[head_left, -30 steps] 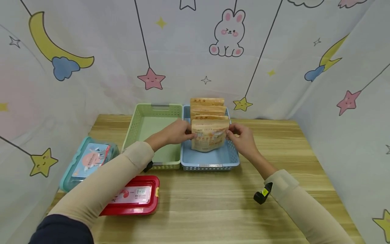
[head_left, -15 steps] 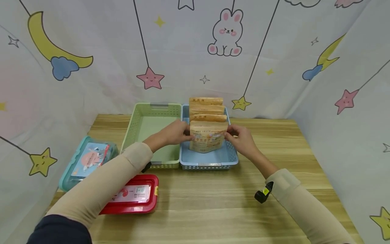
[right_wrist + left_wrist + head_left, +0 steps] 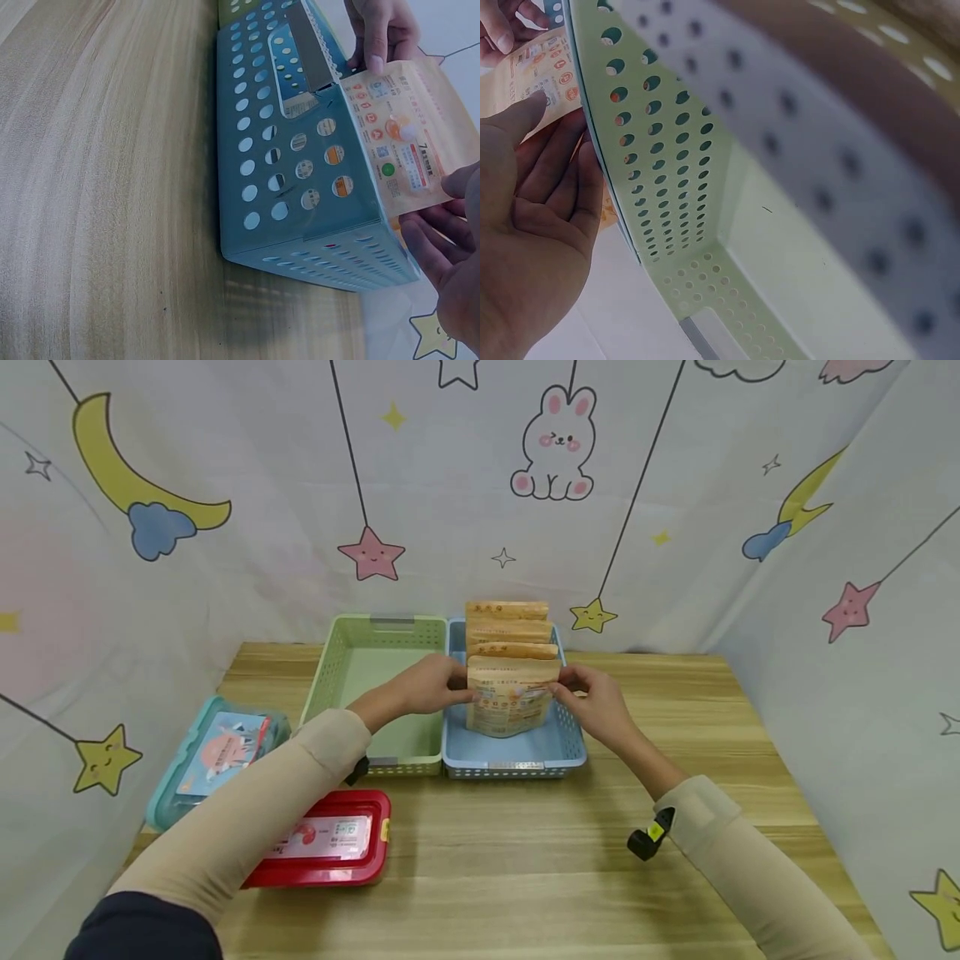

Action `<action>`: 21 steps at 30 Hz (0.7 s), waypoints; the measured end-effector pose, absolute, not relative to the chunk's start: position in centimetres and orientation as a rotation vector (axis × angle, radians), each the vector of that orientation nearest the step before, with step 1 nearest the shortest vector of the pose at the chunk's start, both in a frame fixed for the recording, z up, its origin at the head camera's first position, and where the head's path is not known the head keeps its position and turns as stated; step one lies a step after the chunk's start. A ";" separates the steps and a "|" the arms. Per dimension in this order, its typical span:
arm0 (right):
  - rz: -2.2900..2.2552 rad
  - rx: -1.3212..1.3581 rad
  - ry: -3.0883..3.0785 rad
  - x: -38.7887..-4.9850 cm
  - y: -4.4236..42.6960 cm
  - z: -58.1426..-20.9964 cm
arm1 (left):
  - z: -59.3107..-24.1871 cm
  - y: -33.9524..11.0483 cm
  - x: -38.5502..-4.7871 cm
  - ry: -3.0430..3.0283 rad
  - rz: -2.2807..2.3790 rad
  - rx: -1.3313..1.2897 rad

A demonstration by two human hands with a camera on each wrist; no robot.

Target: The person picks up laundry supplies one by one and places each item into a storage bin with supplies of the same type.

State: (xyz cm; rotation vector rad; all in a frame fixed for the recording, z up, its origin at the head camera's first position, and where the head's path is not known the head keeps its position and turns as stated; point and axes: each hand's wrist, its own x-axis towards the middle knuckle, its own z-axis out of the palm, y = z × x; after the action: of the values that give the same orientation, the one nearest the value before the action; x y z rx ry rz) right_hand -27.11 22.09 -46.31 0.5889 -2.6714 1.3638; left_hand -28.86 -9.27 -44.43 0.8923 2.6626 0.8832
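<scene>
A tan stand-up snack pouch (image 3: 513, 697) stands upright in the blue basket (image 3: 517, 752), in front of several similar pouches (image 3: 510, 631) lined up behind it. My left hand (image 3: 431, 685) pinches the pouch's left edge, thumb on the printed front and fingers behind. On the opposite edge my right hand (image 3: 596, 697) pinches it the same way. In the right wrist view the pouch (image 3: 397, 135) shows round icons and printed text, with thumb and fingers of the right hand (image 3: 450, 240) at its edge. The left wrist view has the left hand (image 3: 547, 187) beside the green basket's wall.
A green basket (image 3: 397, 735) adjoins the blue one on its left. On the table's left side lie a teal-lidded container (image 3: 217, 752) and a red-lidded container (image 3: 337, 839), both partly covered by my left sleeve. A printed curtain (image 3: 450, 485) hangs behind the wooden table (image 3: 510, 860).
The front pouch has come slightly down and toward me between both hands, its top edge now a little lower below the pouches behind. In the last half second almost nothing differs.
</scene>
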 end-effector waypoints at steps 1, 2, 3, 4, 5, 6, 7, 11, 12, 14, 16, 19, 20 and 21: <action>1.367 0.592 -2.668 -27.1 22.1 -46.3 | -44.4 -9.3 -28.8 2.662 0.884 0.897; 1.368 0.598 -2.666 -27.0 22.2 -46.3 | -44.4 -9.3 -28.7 2.661 0.882 0.903; 1.366 0.607 -2.665 -27.0 22.2 -46.3 | -44.4 -9.3 -28.7 2.658 0.878 0.912; 1.369 0.616 -2.665 -26.9 22.3 -46.3 | -44.4 -9.3 -28.6 2.656 0.871 0.926; 1.369 0.628 -2.666 -26.8 22.4 -46.3 | -44.4 -9.3 -28.5 2.656 0.859 0.940; 1.370 0.640 -2.669 -26.7 22.5 -46.3 | -44.4 -9.3 -28.5 2.659 0.843 0.960; 1.369 0.655 -2.673 -26.7 22.6 -46.3 | -44.4 -9.3 -28.4 2.662 0.824 0.980; 1.366 0.691 -2.691 -26.5 22.8 -46.1 | -44.4 -9.2 -28.1 2.690 0.767 1.027; 1.369 0.693 -2.695 -26.5 22.8 -46.1 | -44.4 -9.2 -28.0 2.694 0.762 1.031; 1.373 0.693 -2.700 -26.5 22.8 -46.0 | -44.4 -9.1 -28.0 2.699 0.762 1.026; 1.376 0.687 -2.702 -26.5 22.7 -46.0 | -44.4 -9.2 -28.0 2.698 0.785 1.016; 1.383 0.671 -2.704 -26.4 22.7 -45.9 | -44.5 -9.3 -28.2 2.689 0.840 0.990; 1.390 0.665 -2.701 -26.4 22.7 -45.9 | -44.4 -9.3 -28.2 2.688 0.856 0.980; 1.394 0.662 -2.700 -26.4 22.7 -45.9 | -44.4 -9.4 -28.1 2.686 0.870 0.972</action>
State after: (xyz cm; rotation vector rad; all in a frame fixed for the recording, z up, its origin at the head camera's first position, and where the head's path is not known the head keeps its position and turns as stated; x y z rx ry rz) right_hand -26.35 22.72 -45.91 0.6624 -2.6997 1.3937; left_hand -28.13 -9.36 -44.36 0.9715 2.6856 0.8702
